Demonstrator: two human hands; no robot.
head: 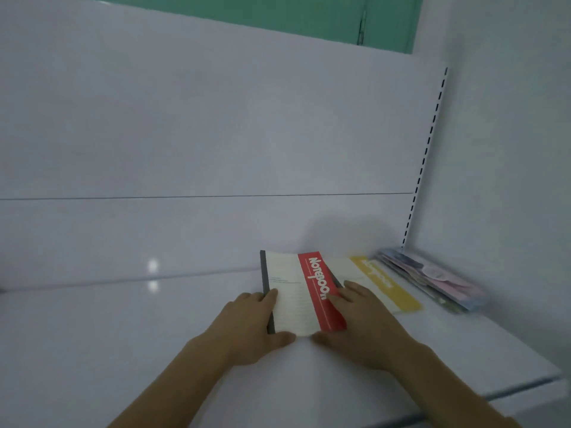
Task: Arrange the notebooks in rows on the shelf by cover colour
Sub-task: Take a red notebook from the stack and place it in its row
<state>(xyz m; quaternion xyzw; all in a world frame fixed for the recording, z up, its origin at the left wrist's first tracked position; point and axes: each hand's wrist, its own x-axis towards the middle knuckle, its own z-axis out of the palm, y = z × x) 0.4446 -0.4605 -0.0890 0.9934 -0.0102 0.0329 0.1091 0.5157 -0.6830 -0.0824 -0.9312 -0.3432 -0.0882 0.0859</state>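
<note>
A cream notebook with a red band and a grey spine point(296, 288) lies flat on the white shelf point(123, 350). My left hand point(250, 325) grips its left edge and near corner. My right hand point(361, 322) rests on its red band and right edge, thumb at the near edge. Right behind it, partly overlapped, lies a cream notebook with a yellow band point(380, 282). Further right, a stack of notebooks with pink and pale blue covers point(432, 279) leans in the shelf's corner.
The shelf's white back panel point(216, 134) rises behind the notebooks. A slotted upright point(426, 156) runs along the right corner beside a white side wall. The shelf's front edge point(525, 387) is at the lower right. Green wall shows above.
</note>
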